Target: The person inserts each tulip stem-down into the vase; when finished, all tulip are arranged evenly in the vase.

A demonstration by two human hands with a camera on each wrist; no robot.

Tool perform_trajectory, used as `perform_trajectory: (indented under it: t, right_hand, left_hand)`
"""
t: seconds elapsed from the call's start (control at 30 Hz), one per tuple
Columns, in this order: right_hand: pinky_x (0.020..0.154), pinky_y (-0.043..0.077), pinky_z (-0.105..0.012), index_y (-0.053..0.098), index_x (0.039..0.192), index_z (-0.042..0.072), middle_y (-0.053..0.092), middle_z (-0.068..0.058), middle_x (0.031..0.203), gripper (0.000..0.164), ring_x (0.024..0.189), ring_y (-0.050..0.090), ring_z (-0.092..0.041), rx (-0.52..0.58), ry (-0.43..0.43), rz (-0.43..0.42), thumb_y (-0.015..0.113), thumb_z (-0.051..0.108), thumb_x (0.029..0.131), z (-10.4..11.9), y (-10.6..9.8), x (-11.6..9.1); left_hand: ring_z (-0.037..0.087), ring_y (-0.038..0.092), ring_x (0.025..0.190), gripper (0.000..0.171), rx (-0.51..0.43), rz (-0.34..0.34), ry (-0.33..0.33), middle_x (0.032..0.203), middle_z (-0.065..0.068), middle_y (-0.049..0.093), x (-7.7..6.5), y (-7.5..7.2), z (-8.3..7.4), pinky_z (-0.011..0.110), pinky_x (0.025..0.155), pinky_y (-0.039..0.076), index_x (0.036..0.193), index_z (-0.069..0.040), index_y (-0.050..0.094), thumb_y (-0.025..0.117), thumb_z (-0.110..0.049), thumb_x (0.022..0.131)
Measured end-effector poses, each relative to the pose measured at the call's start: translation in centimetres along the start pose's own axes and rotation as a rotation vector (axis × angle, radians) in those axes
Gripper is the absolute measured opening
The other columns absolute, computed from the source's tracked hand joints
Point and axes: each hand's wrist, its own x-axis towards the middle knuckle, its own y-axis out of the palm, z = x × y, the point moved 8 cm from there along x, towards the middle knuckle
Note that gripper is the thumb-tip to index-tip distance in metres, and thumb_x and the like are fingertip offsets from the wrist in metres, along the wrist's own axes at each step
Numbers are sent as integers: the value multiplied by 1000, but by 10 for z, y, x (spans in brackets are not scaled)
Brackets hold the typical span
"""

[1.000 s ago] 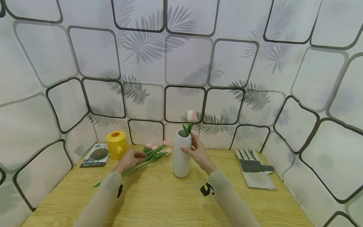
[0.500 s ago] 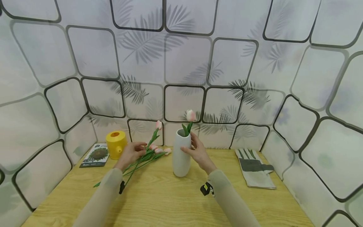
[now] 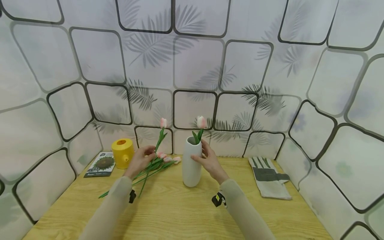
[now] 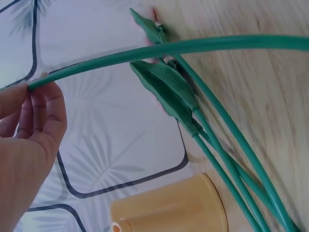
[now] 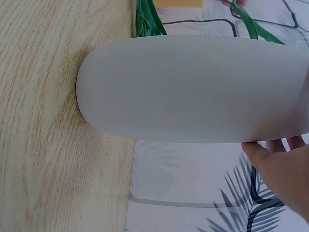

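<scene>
A pink-and-white tulip (image 3: 163,123) stands nearly upright in my left hand (image 3: 141,162). Thumb and fingers pinch its green stem (image 4: 193,47), which runs down past the hand. Several more tulips (image 3: 177,160) lie on the table beside and behind it, their leaves (image 4: 166,89) close together. My right hand (image 3: 212,164) grips the upper right side of a tall white vase (image 3: 191,168), thumb in front and fingers partly hidden behind. Upright on the table, the vase holds one tulip (image 3: 201,122) with its bloom and leaves above the rim.
At the back left, a yellow watering can (image 3: 122,155) stands next to a seed packet (image 3: 100,164) picturing a sunflower. Grey-and-white gloves (image 3: 268,180) lie on the right of the wooden table (image 3: 180,213). Patterned walls (image 3: 198,63) enclose the back and sides.
My left hand has picked one tulip off the pile and raised it, tilting it from lying to nearly upright. The right hand and vase have stayed in place.
</scene>
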Motion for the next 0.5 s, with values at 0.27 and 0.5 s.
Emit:
perform_trajectory:
  t: [0.27,0.5]
  right_hand:
    - [117,28,-54,23,156,14,35,-16,155,80,144,34,-35,1,-6,-8,71,12,91,0,-1,0]
    - [118,26,-54,22,156,12,34,-17,156,82,144,32,-36,-4,1,-10,71,13,91,1,0,-1]
  left_hand:
    - [38,63,104,37,-189,-59,-51,114,23,58,2,2,2,29,77,58,135,4,52,55,-1,98]
    - [41,67,104,45,-286,-53,-67,115,23,54,4,6,2,38,82,59,142,4,45,55,2,97]
